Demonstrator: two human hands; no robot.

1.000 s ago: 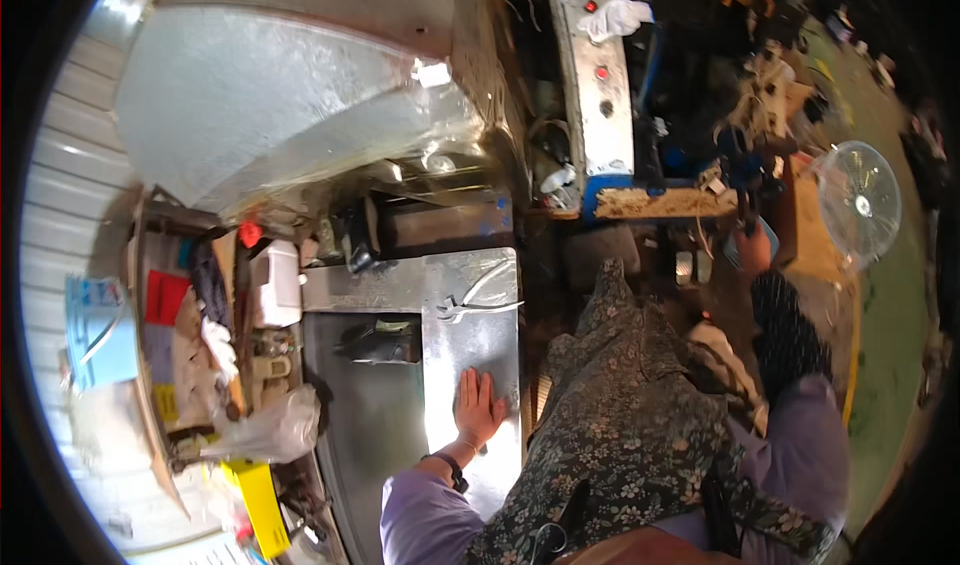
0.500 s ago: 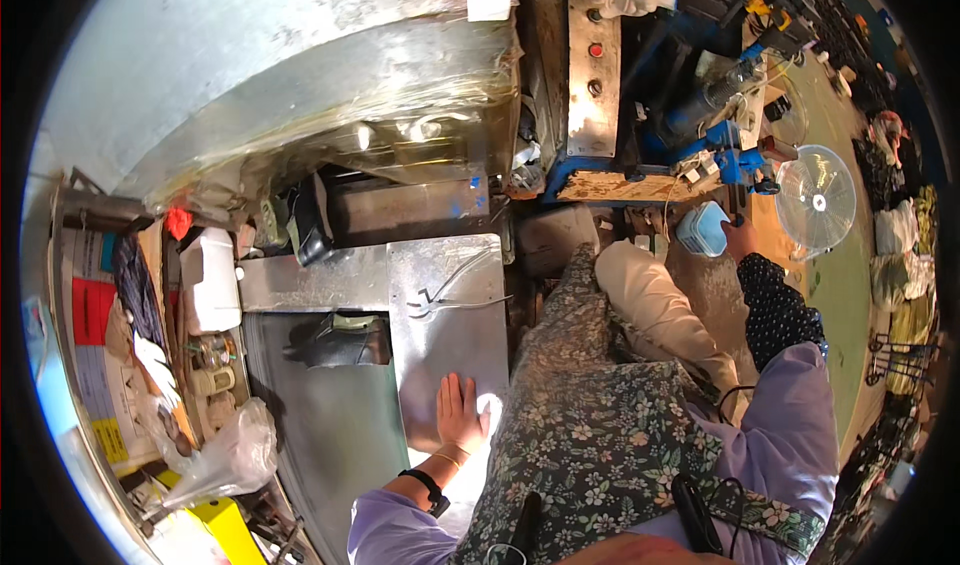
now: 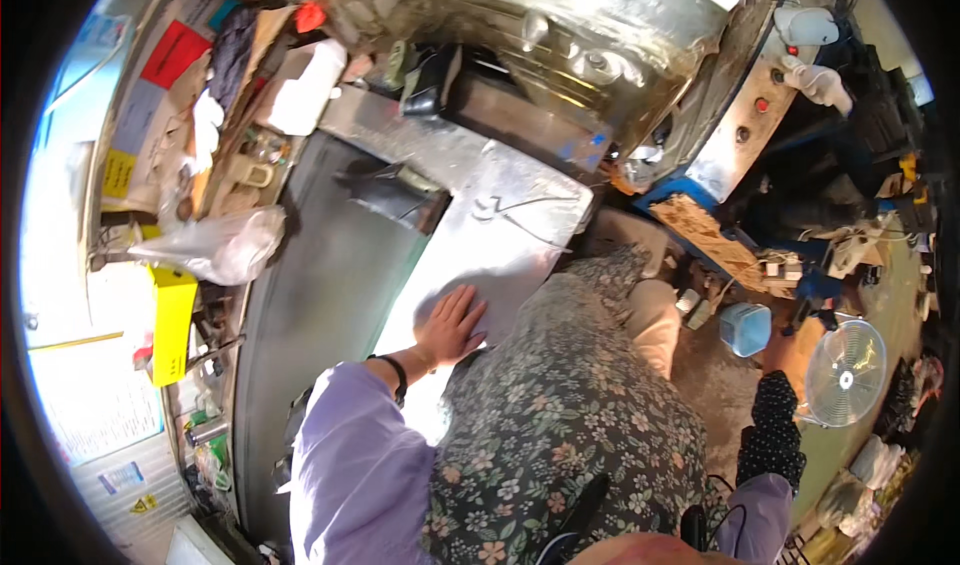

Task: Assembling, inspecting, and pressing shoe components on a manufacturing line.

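My left hand point(image 3: 453, 328) lies flat, fingers stretched, on a bright metal plate point(image 3: 500, 180) beside a conveyor-like dark belt point(image 3: 330, 255). Farther up the plate rests a thin metal hand tool with two long handles point(image 3: 520, 215). A black, glossy, leather-like piece point(image 3: 405, 197) lies on the belt left of the plate. On the right, my right arm in a dark dotted sleeve point(image 3: 775, 430) reaches down toward a light-blue plastic container point(image 3: 745, 329) and a small fan point(image 3: 846, 377). The fingers of my right hand blend into the brown surface and do not show clearly.
A control panel with red buttons point(image 3: 740, 125) stands at the upper right, above a blue-framed machine with a worn wooden edge point(image 3: 705, 240). At left are a clear plastic bag point(image 3: 225, 247), a white jug point(image 3: 303, 87) and a yellow box point(image 3: 173, 325).
The view has turned and shifted, so the bench appears tilted. My left hand stays flat on the plate. My right hand, earlier at a dark handle-like part beside the blue container, now shows less clearly.
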